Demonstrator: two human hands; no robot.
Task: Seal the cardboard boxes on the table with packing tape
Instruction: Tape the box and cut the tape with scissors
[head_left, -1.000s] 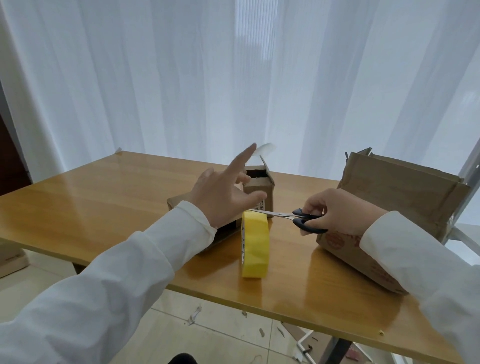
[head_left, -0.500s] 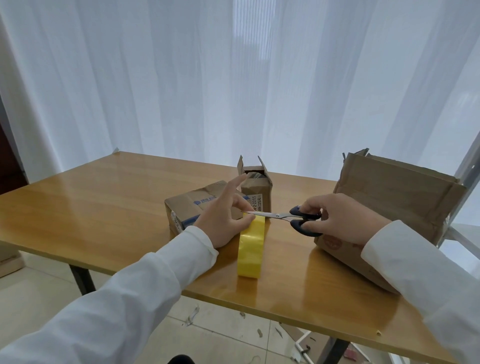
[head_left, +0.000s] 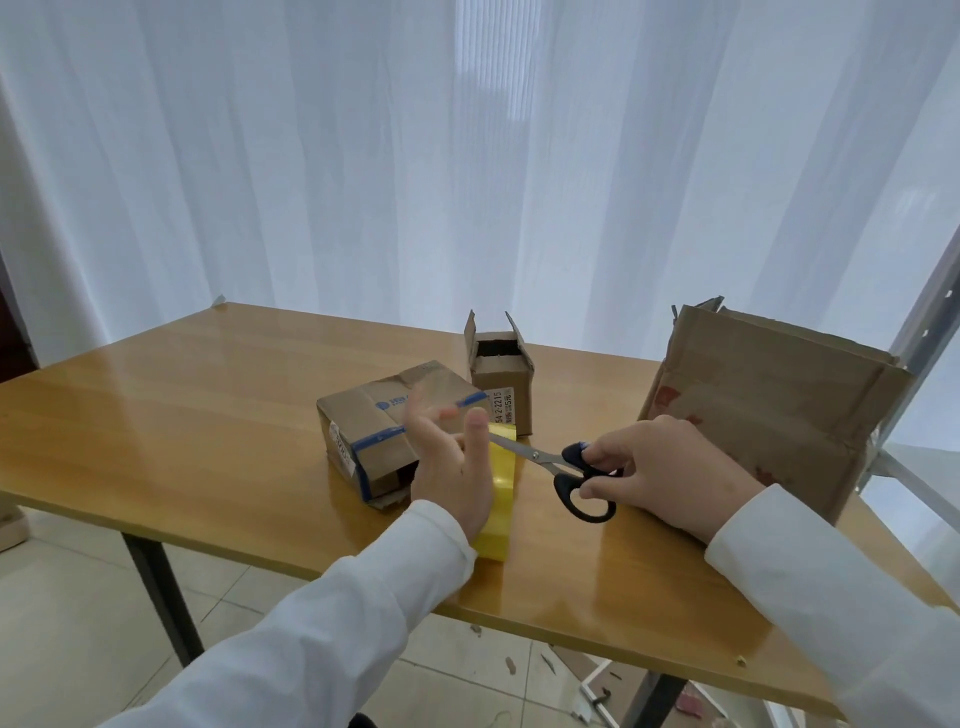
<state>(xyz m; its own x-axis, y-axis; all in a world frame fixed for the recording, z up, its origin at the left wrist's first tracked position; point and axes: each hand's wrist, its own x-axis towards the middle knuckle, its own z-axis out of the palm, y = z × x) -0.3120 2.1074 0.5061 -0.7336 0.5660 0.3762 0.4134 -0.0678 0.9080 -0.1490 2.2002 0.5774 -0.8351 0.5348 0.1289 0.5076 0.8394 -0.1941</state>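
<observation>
We had our right hand (head_left: 670, 470) curled through the black loops of the scissors (head_left: 558, 465), thumb and fingers gripping them so the blades pointed left, toward the yellow tape roll (head_left: 500, 486). The roll stood on its edge on the tabletop (head_left: 208, 415), probably because that kept its free end easy to reach. The blade tips met the top of the roll just beside our left thumb, which suggested we were cutting, or about to cut, a strip there — though no loose strip could be made out.

Our left hand (head_left: 449, 462) stood against the near face of the roll with its fingers spread and fairly straight, holding nothing; the fingertips were blurred. We judged it was steadying the roll so it would not tip under the blades.

Three cardboard boxes waited. The flat box with blue tape (head_left: 387, 421) lay on its side just behind our left hand, its near end gaping. The small upright box (head_left: 501, 387) stood behind the roll with its top flaps up. The large box (head_left: 769, 410) stood to the right, just behind our right hand, its top ragged. All three sat within reach — sensible, since each still looked unsealed.
</observation>
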